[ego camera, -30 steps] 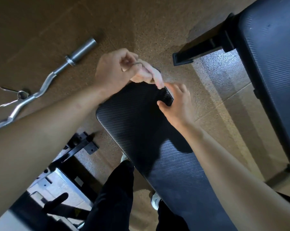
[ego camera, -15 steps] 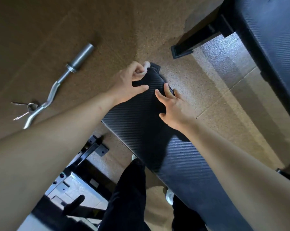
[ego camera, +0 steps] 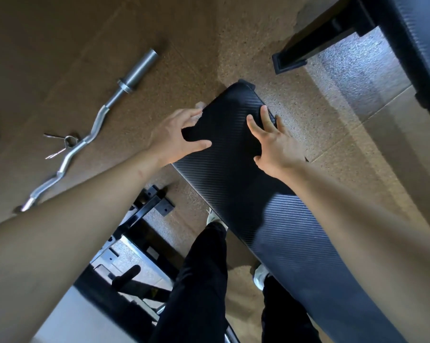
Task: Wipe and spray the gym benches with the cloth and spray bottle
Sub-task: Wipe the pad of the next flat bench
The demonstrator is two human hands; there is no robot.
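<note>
Head view looks straight down on a speckled brown floor (ego camera: 233, 33), rubbery in look, with a paler sheen of light at the upper right. I count 2 benches. The nearer gym bench (ego camera: 246, 194) runs from the lower right up to a rounded end near the middle of the frame, and its black pad is ribbed with a fine weave. The other bench (ego camera: 421, 45) fills the upper right corner, with 1 black foot (ego camera: 290, 60) planted on the floor beside it.

Both hands are on the nearer pad, close to its far end. My left hand (ego camera: 176, 137) is spread loose, the thumb lying on the pad and the fingers reaching over its left edge. The cloth (ego camera: 200, 106) shows only as a small white scrap at those fingertips, against the pad's edge (the rest is hidden under the hand). My right hand (ego camera: 273, 144) lies flat with fingers splayed near the right edge, grasping nothing.

Left of the bench and well apart from it, a chrome curl bar (ego camera: 92, 134) lies on the floor with a spring clip (ego camera: 65, 142) at its middle. Black trousers (ego camera: 201, 280) and a white shoe (ego camera: 260, 276) show below, beside a black steel frame (ego camera: 147, 211).
</note>
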